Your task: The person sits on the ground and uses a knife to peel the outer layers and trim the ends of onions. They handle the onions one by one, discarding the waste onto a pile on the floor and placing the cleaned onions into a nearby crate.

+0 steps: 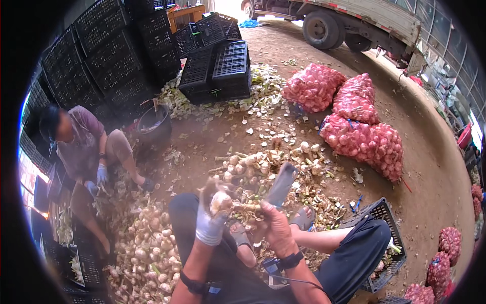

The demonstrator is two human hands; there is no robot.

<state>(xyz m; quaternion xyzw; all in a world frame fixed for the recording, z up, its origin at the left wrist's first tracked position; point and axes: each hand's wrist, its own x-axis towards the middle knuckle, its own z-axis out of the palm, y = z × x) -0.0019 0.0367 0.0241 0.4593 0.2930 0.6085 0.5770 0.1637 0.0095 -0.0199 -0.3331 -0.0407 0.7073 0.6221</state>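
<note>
My left hand, in a white glove, grips a garlic bulb above my knees. The bulb's stalk points right, towards my right hand. Bare, my right hand is closed around a knife, its handle hidden by the fingers. The broad blade rises up and to the right, with the stalk close to its lower end; whether they touch I cannot tell. Beyond my hands lies a heap of garlic with stalks. Many trimmed bulbs are piled to my left.
At the left a person in gloves sits by the pile. Black crates and a bucket stand beyond. Red net sacks of garlic lie ahead right, a truck behind. A crate is beside my right knee.
</note>
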